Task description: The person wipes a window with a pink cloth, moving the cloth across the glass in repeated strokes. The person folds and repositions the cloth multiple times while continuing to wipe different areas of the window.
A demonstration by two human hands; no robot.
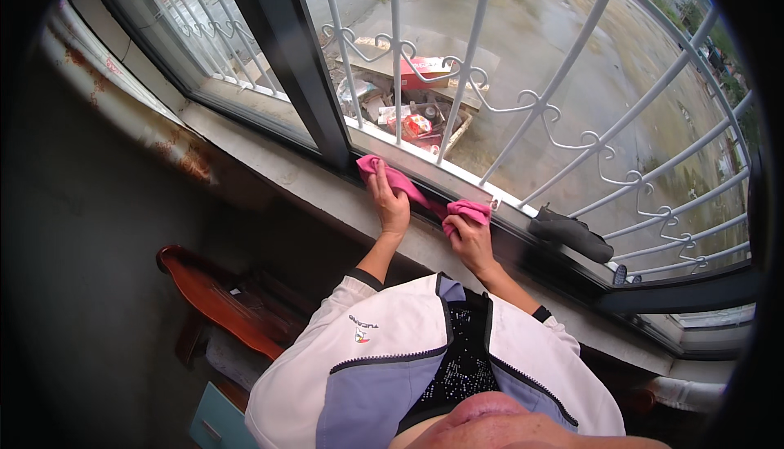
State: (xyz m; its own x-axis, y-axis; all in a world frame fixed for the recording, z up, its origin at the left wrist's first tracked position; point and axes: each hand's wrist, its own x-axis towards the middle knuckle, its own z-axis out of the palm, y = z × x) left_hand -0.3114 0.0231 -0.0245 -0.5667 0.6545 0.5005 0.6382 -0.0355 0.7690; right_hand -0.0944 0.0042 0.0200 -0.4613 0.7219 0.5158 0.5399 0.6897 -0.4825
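Observation:
A pink cloth [401, 184] stretches along the dark metal window frame [520, 237], one part under each hand. My left hand [390, 202] presses its left part against the frame with the fingers extended, close to the upright window post [306, 63]. Bunched in my right hand [470, 240] is the other end of the cloth, held at the lower rail beside a small white bracket. Between the hands the cloth hangs narrow and twisted over the frame.
White metal window bars [539, 106] stand just outside. A dark grey cloth item [569, 232] lies by the frame at right. The pale sill [275, 167] runs below, with a patterned curtain [147, 124] at left and a carved wooden chair [214, 302] behind. Outside is a box of rubbish [459, 133].

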